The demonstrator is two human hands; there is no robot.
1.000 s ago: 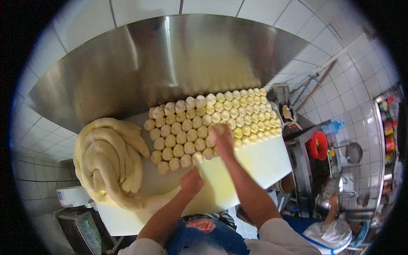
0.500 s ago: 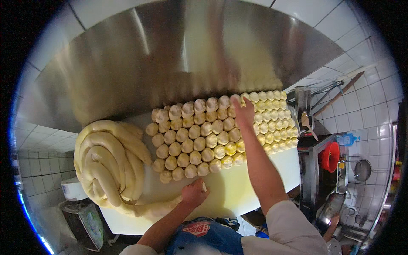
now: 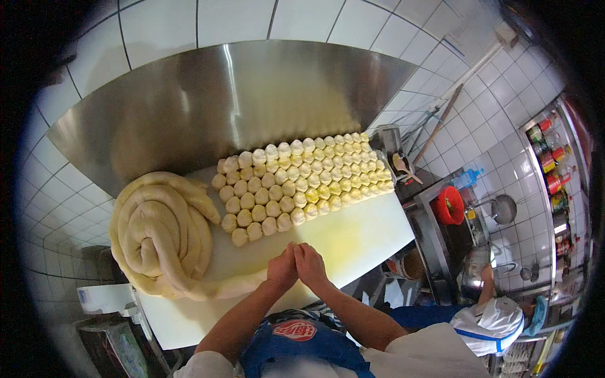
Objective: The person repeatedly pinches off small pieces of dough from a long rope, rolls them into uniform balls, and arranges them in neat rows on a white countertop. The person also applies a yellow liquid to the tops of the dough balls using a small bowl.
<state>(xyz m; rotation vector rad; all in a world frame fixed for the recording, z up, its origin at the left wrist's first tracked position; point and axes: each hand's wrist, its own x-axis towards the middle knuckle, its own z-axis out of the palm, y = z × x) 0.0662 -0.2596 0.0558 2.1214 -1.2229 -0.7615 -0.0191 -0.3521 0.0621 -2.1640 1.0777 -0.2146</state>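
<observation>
Fingers of your left hand (image 3: 282,268) curl around the end of the dough rope (image 3: 232,287); those of your right hand (image 3: 310,264) bend against the left, and whether they grip dough cannot be told. Both hands are above the white board (image 3: 372,234). At 12 o'clock from them lie rows of dough pieces (image 3: 301,184). Between 9 and 10 o'clock, the rope joins a large dough coil (image 3: 153,230). Behind the pieces stands a metal panel (image 3: 265,94). Off the board, at 2 o'clock, sits a red bowl (image 3: 443,211).
</observation>
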